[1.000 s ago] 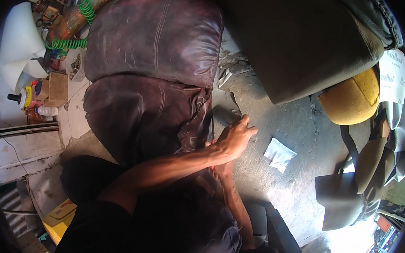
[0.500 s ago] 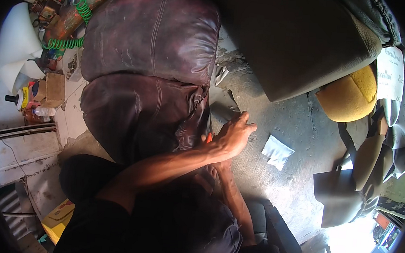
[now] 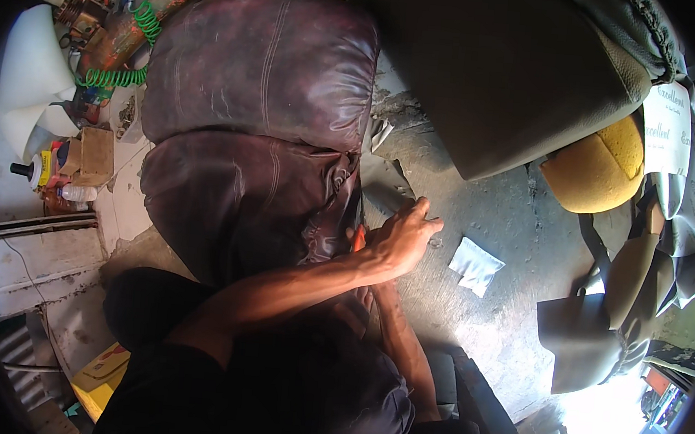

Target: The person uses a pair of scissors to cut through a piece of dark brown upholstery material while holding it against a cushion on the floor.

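A dark maroon leather-covered seat cushion (image 3: 273, 68) lies before me, its nearer section (image 3: 203, 189) slack and gathered along the right edge. My left forearm crosses over my right one. My left hand (image 3: 401, 242) is beside that gathered edge, its fingers curled; what they hold, if anything, is hidden. Beneath it, my right hand (image 3: 381, 287) is mostly covered by the left. A small orange handle (image 3: 359, 237) shows at the leather's edge by the right hand's fingers, which appear closed on it. The rest of that tool is out of sight.
A large dark grey padded piece (image 3: 506, 74) stands at the upper right, next to yellow foam (image 3: 596, 171). A white packet (image 3: 476, 265) lies on the concrete floor. Grey material pieces (image 3: 579, 337) hang at right. A green coiled hose (image 3: 114, 76) and small bottles (image 3: 78, 193) are at left.
The whole view has shifted slightly. Both hands stay at the leather's edge, and slightly more of the orange handle shows.
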Tool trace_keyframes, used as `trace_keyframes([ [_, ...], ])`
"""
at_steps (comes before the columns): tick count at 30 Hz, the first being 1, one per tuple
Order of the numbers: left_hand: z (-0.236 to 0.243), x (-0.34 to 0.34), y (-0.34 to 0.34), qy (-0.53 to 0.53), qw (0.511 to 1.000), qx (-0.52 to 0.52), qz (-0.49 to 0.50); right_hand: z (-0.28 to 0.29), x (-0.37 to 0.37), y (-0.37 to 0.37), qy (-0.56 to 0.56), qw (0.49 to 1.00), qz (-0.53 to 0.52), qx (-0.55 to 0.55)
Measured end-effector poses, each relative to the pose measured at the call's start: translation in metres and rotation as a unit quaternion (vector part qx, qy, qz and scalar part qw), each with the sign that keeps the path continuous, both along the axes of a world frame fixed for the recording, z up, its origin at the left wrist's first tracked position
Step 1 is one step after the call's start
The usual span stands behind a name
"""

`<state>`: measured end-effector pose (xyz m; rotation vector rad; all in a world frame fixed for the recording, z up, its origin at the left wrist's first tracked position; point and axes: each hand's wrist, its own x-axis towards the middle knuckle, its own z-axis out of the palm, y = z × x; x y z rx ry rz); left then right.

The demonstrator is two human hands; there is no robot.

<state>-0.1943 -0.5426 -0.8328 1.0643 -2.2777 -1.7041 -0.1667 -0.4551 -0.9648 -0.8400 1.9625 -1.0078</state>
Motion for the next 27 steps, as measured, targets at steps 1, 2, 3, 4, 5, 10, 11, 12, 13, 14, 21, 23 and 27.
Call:
trace_keyframes([
  [1, -0.003, 0.003, -0.001, -0.006, 0.997, -0.045, -0.058, 0.001, 0.001, 0.000, -0.002, 1.000, 0.002, 0.002],
  [2, -0.006, 0.004, 0.002, -0.007, 0.997, -0.044, -0.057, 0.003, 0.001, 0.000, -0.005, 1.000, 0.004, 0.003],
  [3, -0.004, 0.001, 0.001, -0.012, 0.999, -0.007, -0.039, 0.002, -0.003, 0.000, -0.007, 1.000, 0.005, 0.004],
  [4, -0.001, -0.002, 0.000, -0.018, 0.999, 0.029, -0.021, 0.003, -0.006, 0.002, -0.013, 1.000, 0.005, 0.004],
  [5, 0.001, -0.003, 0.000, -0.017, 0.999, 0.027, -0.023, 0.004, -0.009, 0.003, -0.016, 1.000, 0.007, 0.006],
  [10, 0.016, -0.006, -0.004, -0.008, 0.999, 0.053, 0.008, 0.002, -0.007, -0.004, -0.007, 1.000, 0.008, 0.015],
  [11, 0.008, -0.006, -0.002, -0.009, 0.998, 0.056, 0.007, 0.004, -0.006, -0.002, -0.006, 1.000, 0.007, 0.024],
  [12, 0.002, -0.005, -0.006, 0.027, 1.000, 0.002, -0.010, 0.008, -0.006, -0.002, -0.004, 1.000, 0.008, 0.030],
  [13, -0.003, -0.007, -0.010, 0.045, 0.998, -0.026, -0.020, 0.014, -0.007, 0.001, -0.006, 0.999, 0.001, 0.040],
  [14, -0.009, -0.009, -0.014, 0.063, 0.996, -0.054, -0.030, 0.019, -0.008, 0.005, -0.008, 0.999, -0.008, 0.053],
  [21, 0.033, -0.069, -0.138, 0.004, 0.993, -0.113, 0.030, 0.079, -0.005, 0.011, -0.007, 0.993, -0.095, 0.076],
  [23, 0.028, -0.072, -0.139, 0.015, 0.996, -0.090, -0.022, 0.080, -0.007, 0.012, 0.019, 0.991, -0.105, 0.076],
  [27, 0.017, -0.071, -0.131, 0.024, 0.993, -0.092, -0.063, 0.090, -0.013, 0.009, 0.063, 0.990, -0.087, 0.086],
])
